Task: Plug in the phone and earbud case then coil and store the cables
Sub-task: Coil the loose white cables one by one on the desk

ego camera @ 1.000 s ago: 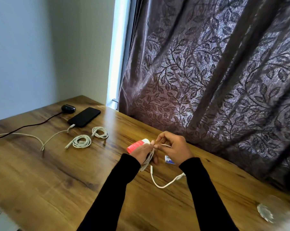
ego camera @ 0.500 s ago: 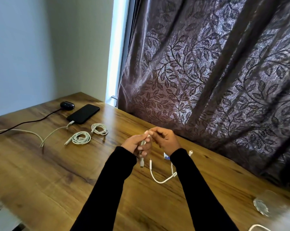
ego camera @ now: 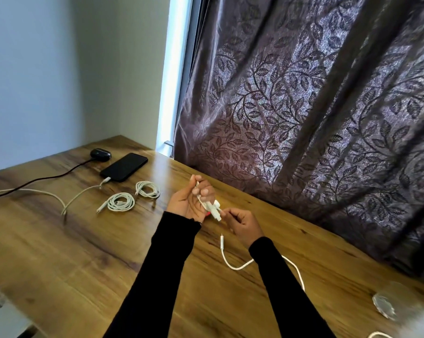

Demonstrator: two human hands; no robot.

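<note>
**Inspector A:** We note a wood-grain table set against a leaf-patterned curtain, pale wall at far left. At the far left of the table the phone lies with a white lead at its near end, and the earbud case beside it has a dark lead running off left. Two coiled cables rest just beside each other, near the phone.

**Inspector B:** We record the left hand closed around a bundle of white cable, loops gathered in the palm. The right hand pinches the strand close to the bundle, thumb and forefinger shut on it. The free tail droops to the table and trails to the near right.

**Inspector A:** We judge the cable light, limp and springy; loops will likely unwind if the palm relaxes. Connector ends are the stiff, fragile points.

**Inspector B:** We advise gripping the cord itself, just short of the bundle, and feeding slack without bending at the plug.
</note>
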